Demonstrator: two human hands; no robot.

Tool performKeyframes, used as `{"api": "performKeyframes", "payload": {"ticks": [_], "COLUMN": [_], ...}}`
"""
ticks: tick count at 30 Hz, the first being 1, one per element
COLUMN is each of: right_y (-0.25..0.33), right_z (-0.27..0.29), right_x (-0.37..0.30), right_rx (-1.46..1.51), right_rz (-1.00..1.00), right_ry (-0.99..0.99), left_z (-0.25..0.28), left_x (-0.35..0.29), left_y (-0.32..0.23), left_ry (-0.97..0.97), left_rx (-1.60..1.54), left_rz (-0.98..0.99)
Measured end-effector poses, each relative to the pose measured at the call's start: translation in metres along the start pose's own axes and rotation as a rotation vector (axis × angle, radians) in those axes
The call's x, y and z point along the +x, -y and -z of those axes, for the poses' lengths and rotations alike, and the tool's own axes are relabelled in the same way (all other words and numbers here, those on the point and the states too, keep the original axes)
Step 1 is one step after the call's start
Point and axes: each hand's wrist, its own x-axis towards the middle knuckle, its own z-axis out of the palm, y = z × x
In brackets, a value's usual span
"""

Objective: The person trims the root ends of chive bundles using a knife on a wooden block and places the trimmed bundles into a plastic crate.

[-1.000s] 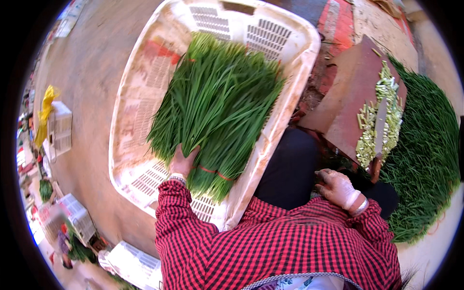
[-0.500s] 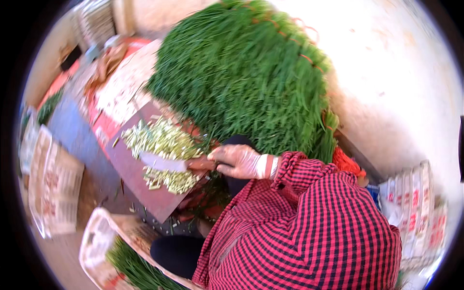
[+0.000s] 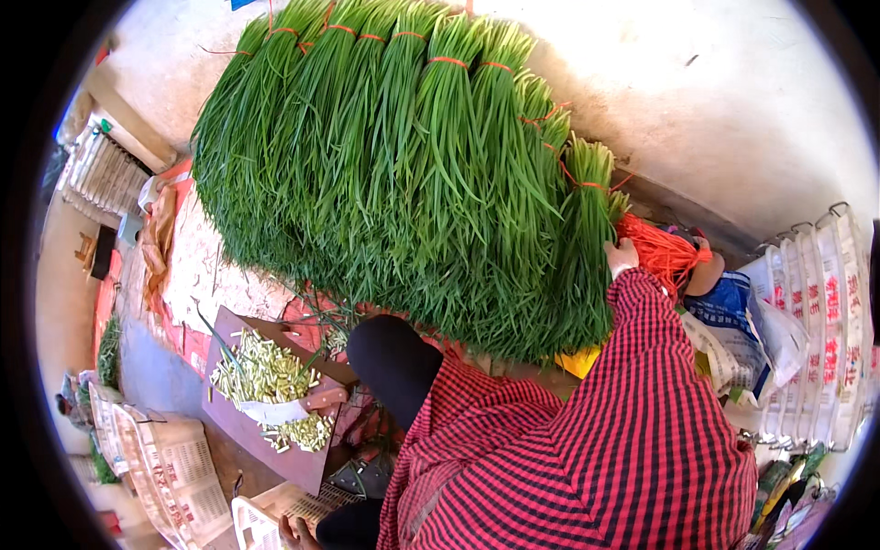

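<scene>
My right hand (image 3: 622, 258) reaches to the right end of a heap of garlic chive bundles (image 3: 449, 147). It is between the last bundle (image 3: 587, 220) and a hank of orange-red plastic ties (image 3: 660, 246). Its fingers look bent, but what they hold, if anything, is hidden. Only part of my left hand (image 3: 299, 533) shows at the lower edge, by a white plastic basket (image 3: 252, 524); its grip is unclear. A wooden-handled knife (image 3: 323, 399) lies on a reddish-brown board (image 3: 307, 472) among chopped pale stem pieces (image 3: 261, 367).
Worn plastic crates (image 3: 174, 467) stand at the left. More crates (image 3: 807, 321) are stacked at the right, beside a blue and white sack (image 3: 733, 316). A pale wall (image 3: 715, 110) runs behind the chives. Red sheeting (image 3: 179, 335) covers part of the floor.
My right hand has let go of the knife handle and moved right and up to the end bundle. The knife stays on the board. My left hand now shows, and the view has shifted.
</scene>
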Motion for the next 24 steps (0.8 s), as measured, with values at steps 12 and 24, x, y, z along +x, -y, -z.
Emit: {"api": "performKeyframes", "payload": {"ticks": [12,24], "right_y": [0.038,0.130], "right_z": [-0.070,0.076], "right_x": [0.019,-0.098], "right_rx": [-0.118,0.697], "right_rz": [-0.283,0.504], "right_ry": [0.262,0.187], "left_z": [0.027,-0.058], "left_x": [0.022,0.061], "left_y": [0.100,-0.089], "left_ry": [0.104,0.109], "left_rx": [-0.135,-0.604], "left_rz": [0.006,-0.084]}}
